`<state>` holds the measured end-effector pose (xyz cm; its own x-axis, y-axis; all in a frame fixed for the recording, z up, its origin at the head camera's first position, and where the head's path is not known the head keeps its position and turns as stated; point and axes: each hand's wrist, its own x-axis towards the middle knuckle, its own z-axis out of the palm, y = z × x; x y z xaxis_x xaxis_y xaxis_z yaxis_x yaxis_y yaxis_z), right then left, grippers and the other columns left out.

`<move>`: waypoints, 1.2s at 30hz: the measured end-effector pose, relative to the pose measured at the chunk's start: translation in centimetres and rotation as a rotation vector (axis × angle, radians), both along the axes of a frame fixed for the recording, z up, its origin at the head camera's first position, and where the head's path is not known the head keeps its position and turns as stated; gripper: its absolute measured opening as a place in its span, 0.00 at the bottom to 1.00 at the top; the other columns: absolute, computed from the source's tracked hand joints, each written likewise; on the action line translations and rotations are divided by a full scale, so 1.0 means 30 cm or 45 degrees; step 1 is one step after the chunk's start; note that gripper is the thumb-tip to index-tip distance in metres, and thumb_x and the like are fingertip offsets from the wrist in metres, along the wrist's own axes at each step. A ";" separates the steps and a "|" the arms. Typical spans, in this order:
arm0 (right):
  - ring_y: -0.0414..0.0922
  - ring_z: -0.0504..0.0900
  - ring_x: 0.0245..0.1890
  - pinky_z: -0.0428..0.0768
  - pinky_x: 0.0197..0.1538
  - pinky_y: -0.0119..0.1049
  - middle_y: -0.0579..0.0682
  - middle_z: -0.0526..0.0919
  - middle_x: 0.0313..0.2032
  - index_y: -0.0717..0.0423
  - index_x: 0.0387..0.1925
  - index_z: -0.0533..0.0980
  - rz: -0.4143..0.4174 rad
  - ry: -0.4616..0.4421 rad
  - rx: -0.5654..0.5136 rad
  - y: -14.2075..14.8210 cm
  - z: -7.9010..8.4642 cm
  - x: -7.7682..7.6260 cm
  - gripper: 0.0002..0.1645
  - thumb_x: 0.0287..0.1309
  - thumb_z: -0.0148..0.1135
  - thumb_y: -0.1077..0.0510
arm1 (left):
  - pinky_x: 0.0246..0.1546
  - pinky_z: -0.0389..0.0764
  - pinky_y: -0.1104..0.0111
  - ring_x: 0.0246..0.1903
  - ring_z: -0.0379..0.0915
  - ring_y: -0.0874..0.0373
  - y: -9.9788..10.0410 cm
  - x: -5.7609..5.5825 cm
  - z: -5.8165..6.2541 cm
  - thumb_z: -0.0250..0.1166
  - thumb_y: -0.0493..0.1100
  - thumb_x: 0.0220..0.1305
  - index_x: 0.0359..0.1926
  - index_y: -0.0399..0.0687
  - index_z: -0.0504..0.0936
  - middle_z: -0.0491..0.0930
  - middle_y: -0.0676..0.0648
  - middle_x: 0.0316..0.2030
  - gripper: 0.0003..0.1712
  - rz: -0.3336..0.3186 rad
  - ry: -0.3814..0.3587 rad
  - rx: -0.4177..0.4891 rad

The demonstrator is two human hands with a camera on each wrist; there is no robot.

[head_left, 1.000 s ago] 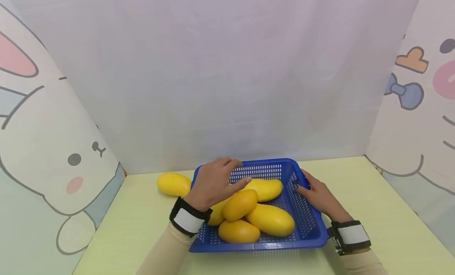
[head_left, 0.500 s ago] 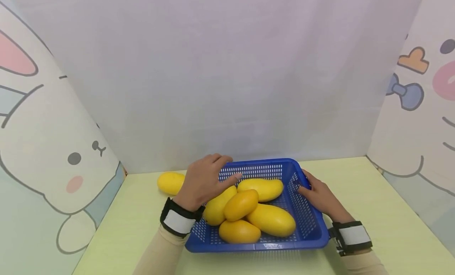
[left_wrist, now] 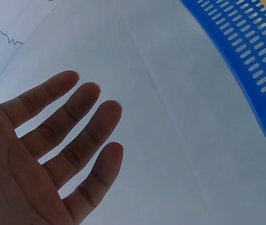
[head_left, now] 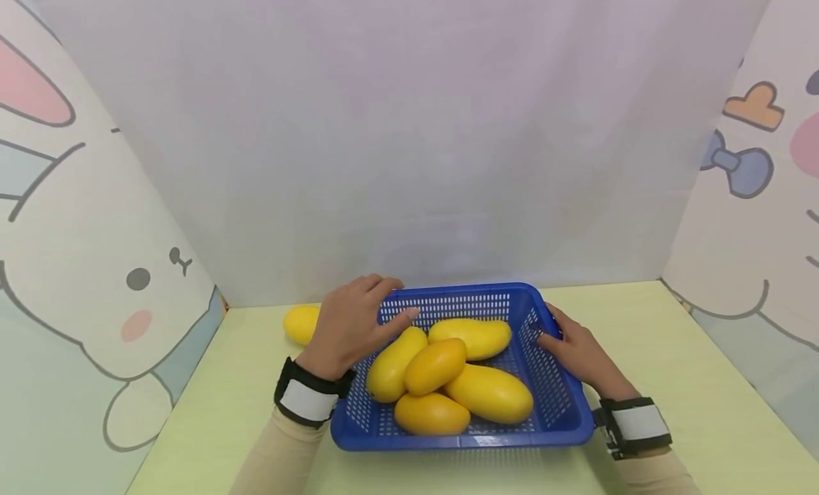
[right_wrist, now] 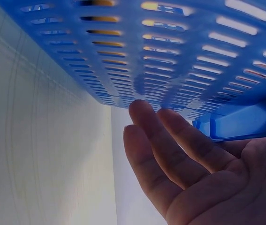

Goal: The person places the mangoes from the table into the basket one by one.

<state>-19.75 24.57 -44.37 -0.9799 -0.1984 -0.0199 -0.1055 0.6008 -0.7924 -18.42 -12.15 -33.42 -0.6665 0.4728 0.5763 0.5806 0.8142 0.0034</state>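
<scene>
A blue perforated plastic basket holds several yellow mangoes, one orange-yellow mango lying on top of the others. My right hand grips the basket's right rim, thumb inside and fingers along the outer wall. In the right wrist view those fingers curve beside the slotted wall. Over the basket's left back corner is my left hand, holding nothing. Its fingers are spread and stand apart from the basket wall in the left wrist view. Partly hidden behind this hand, another yellow mango lies outside the basket.
The basket stands on a pale yellow-green table. A plain light cloth wall rises along the back edge, and cartoon-printed panels flank both sides.
My left hand has moved left, from above the mangoes toward the basket's left edge, uncovering a mango inside and covering more of the one outside. The right hand keeps its grip.
</scene>
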 end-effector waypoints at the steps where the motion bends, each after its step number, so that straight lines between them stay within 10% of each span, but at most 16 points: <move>1: 0.49 0.77 0.32 0.80 0.32 0.41 0.67 0.70 0.55 0.52 0.72 0.45 0.001 0.002 0.003 0.000 0.001 0.000 0.41 0.63 0.50 0.53 | 0.24 0.75 0.68 0.31 0.73 0.59 -0.005 0.001 -0.002 0.45 0.73 0.61 0.47 0.54 0.79 0.79 0.52 0.37 0.34 -0.002 0.002 0.000; 36: 0.49 0.77 0.33 0.80 0.32 0.41 0.69 0.68 0.56 0.55 0.71 0.45 0.012 0.041 0.026 -0.003 -0.005 -0.003 0.41 0.63 0.50 0.54 | 0.23 0.75 0.67 0.35 0.75 0.54 -0.265 0.042 -0.102 0.47 0.73 0.59 0.47 0.53 0.79 0.80 0.48 0.40 0.34 0.357 -0.119 0.045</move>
<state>-19.83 24.48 -44.53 -0.9782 -0.2075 0.0077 -0.1367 0.6158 -0.7759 -17.17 -20.09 -36.48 -0.8194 0.2435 0.5189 0.3287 0.9412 0.0774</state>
